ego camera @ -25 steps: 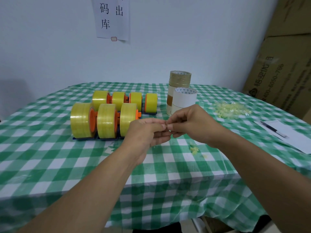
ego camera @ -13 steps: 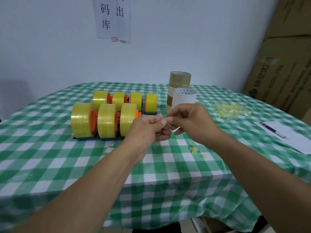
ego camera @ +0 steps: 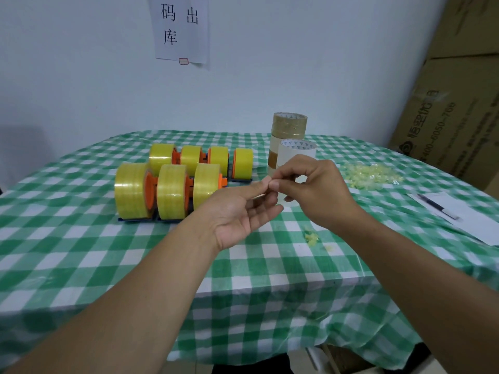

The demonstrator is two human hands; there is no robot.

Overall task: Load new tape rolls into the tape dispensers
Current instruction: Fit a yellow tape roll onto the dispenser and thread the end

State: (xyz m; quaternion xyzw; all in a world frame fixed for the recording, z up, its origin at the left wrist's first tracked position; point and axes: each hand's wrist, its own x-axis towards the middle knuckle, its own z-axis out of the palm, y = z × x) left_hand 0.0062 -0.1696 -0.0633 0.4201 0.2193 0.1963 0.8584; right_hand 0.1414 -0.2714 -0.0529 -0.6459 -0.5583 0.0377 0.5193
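Left hand point(ego camera: 237, 211) palm up, fingers released. Right hand point(ego camera: 316, 190) fingers pinch at left thumb tip; what's pinched, cannot tell. Yellow tape rolls point(ego camera: 172, 195) sit in dispensers point(ego camera: 149, 184) on counter point(ego camera: 81, 252), left of hands. Spare rolls point(ego camera: 289, 125) stacked behind.

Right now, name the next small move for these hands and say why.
Probably draw the right hand away toward the small scraps on the cloth. It pinches at the tip of the open left hand, as if peeling something off; what it is is too small to tell. The yellow rolls already sit in their dispensers.
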